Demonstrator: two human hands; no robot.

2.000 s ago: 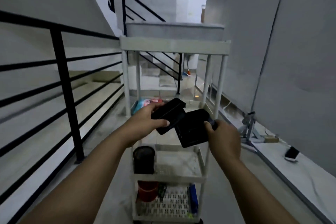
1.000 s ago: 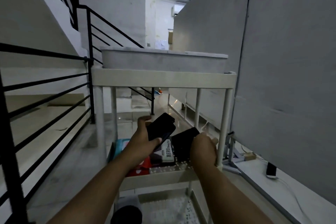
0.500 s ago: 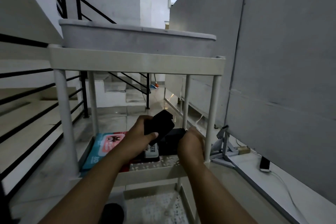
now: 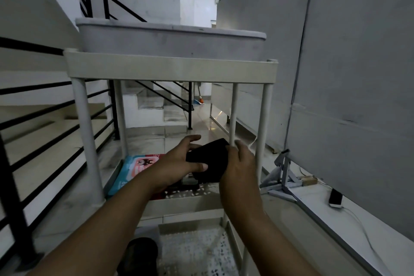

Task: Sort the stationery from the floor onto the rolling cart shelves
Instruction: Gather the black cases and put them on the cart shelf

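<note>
The white rolling cart (image 4: 170, 69) stands in front of me. Both my hands reach in over its second shelf (image 4: 186, 205). My left hand (image 4: 177, 163) holds a flat black case (image 4: 208, 152), thumb on top and fingers behind it. My right hand (image 4: 238, 166) curls over the right edge of the black cases, where a second black one (image 4: 208, 177) lies low over the shelf under the first. A blue and pink packet (image 4: 134, 169) lies on the shelf's left side. More items under my hands are mostly hidden.
A grey tub (image 4: 170, 40) sits on the top shelf. A black cup (image 4: 140, 253) stands on the perforated shelf (image 4: 199, 253) below. Black stair railing (image 4: 13, 177) runs on the left, a grey partition (image 4: 349, 96) on the right, with a phone (image 4: 335, 197) and cable at its foot.
My view dropped to the second shelf. Both hands brought the two black cases from in front of the cart in over that shelf, and they have come together there.
</note>
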